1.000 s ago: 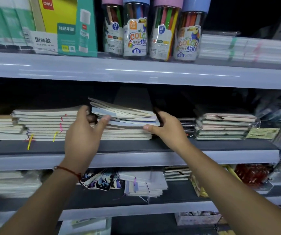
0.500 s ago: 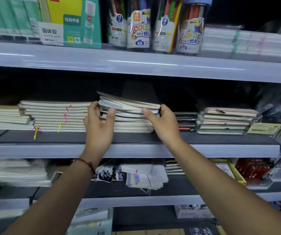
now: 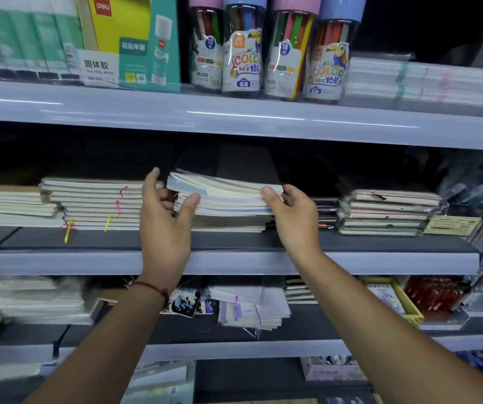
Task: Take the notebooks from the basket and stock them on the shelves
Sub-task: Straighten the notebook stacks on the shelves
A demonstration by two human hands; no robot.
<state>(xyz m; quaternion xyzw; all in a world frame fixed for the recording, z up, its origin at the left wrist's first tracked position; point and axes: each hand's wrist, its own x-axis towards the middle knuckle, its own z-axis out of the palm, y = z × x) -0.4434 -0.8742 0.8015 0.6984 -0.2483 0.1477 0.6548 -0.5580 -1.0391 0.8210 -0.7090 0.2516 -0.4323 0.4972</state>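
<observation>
Both hands frame a small stack of notebooks (image 3: 222, 193) on the middle shelf (image 3: 234, 262). The left hand (image 3: 165, 225) has a loose, wide grip: its thumb tip touches the stack's front left corner, one finger points up just beside the left edge, and the other fingers curl behind it. The right hand (image 3: 294, 217) holds the stack's right end, thumb pressed on the top cover and fingers tucked out of sight round the side.

The notebooks are thin, with pale cream and light blue covers and page edges facing out. The top ones lie fanned and slightly tilted, resting on a flatter pile beneath.

Just to the left sits a taller pile (image 3: 97, 204) of similar books with pink and yellow ribbon markers hanging from it; the left hand fills the narrow gap between the two. To the right stand a dark stack and a wrapped bundle (image 3: 389, 212) with a price tag (image 3: 451, 225) beside it. The upper shelf (image 3: 234, 118) carries crayon tubs (image 3: 266, 53) and a glue box (image 3: 135, 45), and hangs low over the stack. Below, more notebooks lie loosely piled.
</observation>
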